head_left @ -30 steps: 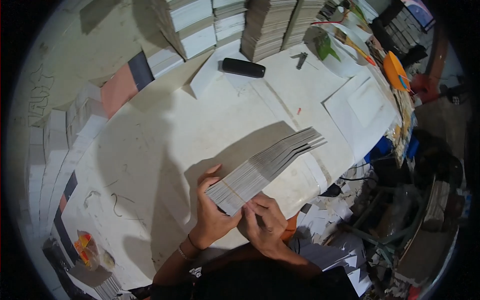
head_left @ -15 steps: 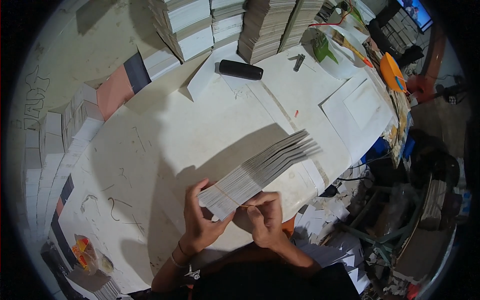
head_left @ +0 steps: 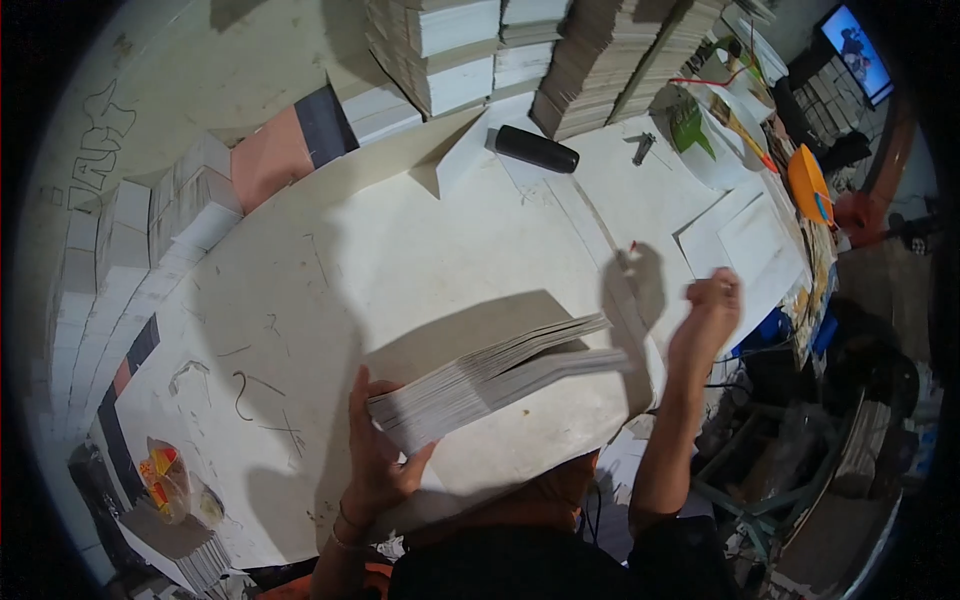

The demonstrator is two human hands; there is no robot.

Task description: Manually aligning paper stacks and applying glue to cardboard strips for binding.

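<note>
My left hand grips the near left end of a stack of thin paper booklets, thumb on the near side and fingers on the far side. The stack is tilted over the white table, and its right end fans apart into two groups. No rubber band shows around it. Away to the right, my right hand is raised with its fingers curled closed, apart from the stack. Whatever it may hold is hidden. Past it lie white sheets.
Tall paper stacks line the back, beside a black oblong case and a small dark clip-like tool. An orange bowl is at the far right. Loose bits of string and a clear bag lie on the left.
My right hand has left the stack, where it was pulling a rubber band, and moved right and away. The band no longer shows on the stack. My left hand still holds the stack, now lower.
</note>
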